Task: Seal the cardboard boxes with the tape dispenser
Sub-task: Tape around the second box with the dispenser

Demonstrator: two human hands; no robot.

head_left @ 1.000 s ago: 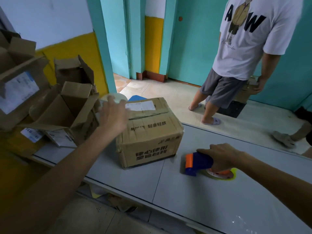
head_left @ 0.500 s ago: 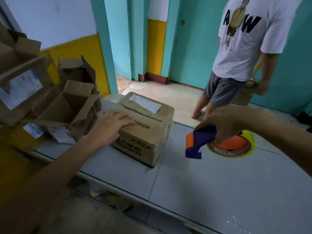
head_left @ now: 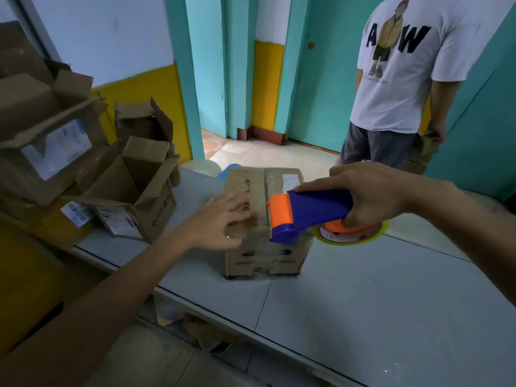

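A closed cardboard box (head_left: 262, 255) with printed sides and a white label stands on the grey table (head_left: 363, 297). My left hand (head_left: 220, 222) lies on the box's top left part with its fingers spread. My right hand (head_left: 365, 191) grips a blue and orange tape dispenser (head_left: 304, 216) with a yellow-rimmed tape roll. The dispenser's orange front end hovers at the box's top near its front edge, over the middle seam.
Several open, empty cardboard boxes (head_left: 131, 191) are piled at the table's left end against the yellow and white wall. A person in a white T-shirt (head_left: 413, 68) stands beyond the table holding a box. A doorway lies behind.
The box has been turned so its front faces me. My right hand has brought the dispenser left, from above the table to over the box top. My left hand stays on the box.
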